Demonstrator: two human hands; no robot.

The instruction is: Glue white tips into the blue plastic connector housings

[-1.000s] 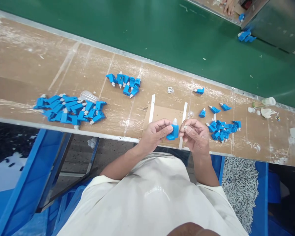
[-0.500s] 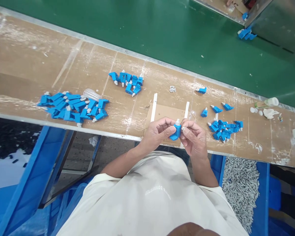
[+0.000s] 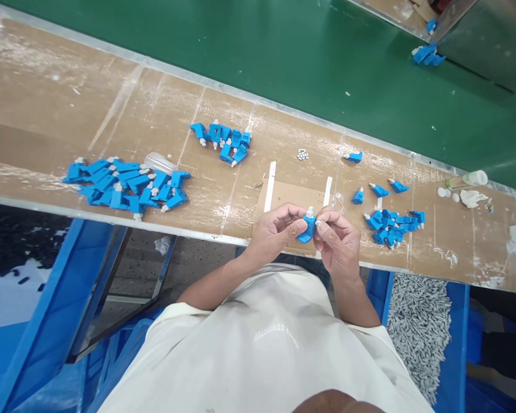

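Observation:
My left hand (image 3: 279, 229) pinches a blue plastic part (image 3: 306, 230) shaped like a small boot, with a white tip pointing up. Close against its right side, my right hand (image 3: 337, 235) has thumb and forefinger closed on a small white piece (image 3: 319, 223), mostly hidden by the fingers. Both hands are over a cardboard pad (image 3: 298, 198) taped down by white strips. Beyond them lies a little heap of tiny white pieces (image 3: 303, 154). To the right of my right hand is a pile of similar blue parts (image 3: 393, 226), with several single ones around it.
A large pile of blue parts (image 3: 126, 183) lies left, beside a clear plastic cup (image 3: 160, 163); a smaller group (image 3: 223, 140) sits farther back. A bottle (image 3: 466, 180) lies at the right. Below the table edge stands a blue bin of grey pieces (image 3: 419, 332). A green surface (image 3: 275, 57) runs behind.
The white piece in my right hand now sits closer to the blue part's side. The blue part has tilted slightly. The whole view has shifted a little.

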